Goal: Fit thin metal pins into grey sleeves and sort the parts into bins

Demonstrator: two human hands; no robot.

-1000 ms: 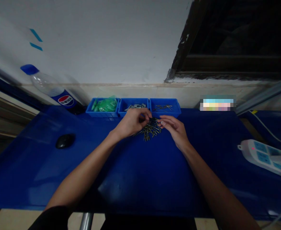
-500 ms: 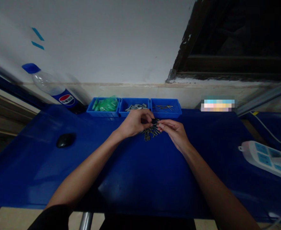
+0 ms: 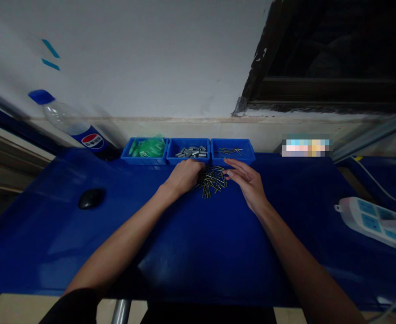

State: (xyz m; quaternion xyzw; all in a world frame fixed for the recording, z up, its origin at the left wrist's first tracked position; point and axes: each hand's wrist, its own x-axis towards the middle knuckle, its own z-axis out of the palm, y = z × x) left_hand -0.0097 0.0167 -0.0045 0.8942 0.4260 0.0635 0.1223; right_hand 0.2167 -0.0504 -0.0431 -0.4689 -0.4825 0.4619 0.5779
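Observation:
A loose pile of thin metal pins (image 3: 213, 180), dark with brassy parts, lies on the blue table (image 3: 198, 252) between my hands. My left hand (image 3: 184, 174) is curled at the pile's left edge, knuckles up; its fingertips and whatever they may hold are hidden. On the right side of the pile, my right hand (image 3: 248, 180) has its fingers stretched and apart, with nothing seen in them. Behind the pile stand three blue bins: the left bin (image 3: 144, 160) with green plastic bags, the middle bin (image 3: 188, 160) with grey metal pieces, the right bin (image 3: 233, 160) with a few pins.
A cola bottle (image 3: 91, 139) leans at the back left, and a black mouse (image 3: 91, 198) lies on the left of the table. At the right edge is a white power strip (image 3: 380, 222). A wall (image 3: 157, 67) closes off the back.
My hands have parted. The left has turned knuckles up and moved left to the pile's edge; the right has opened its pinch, so more of the pile shows.

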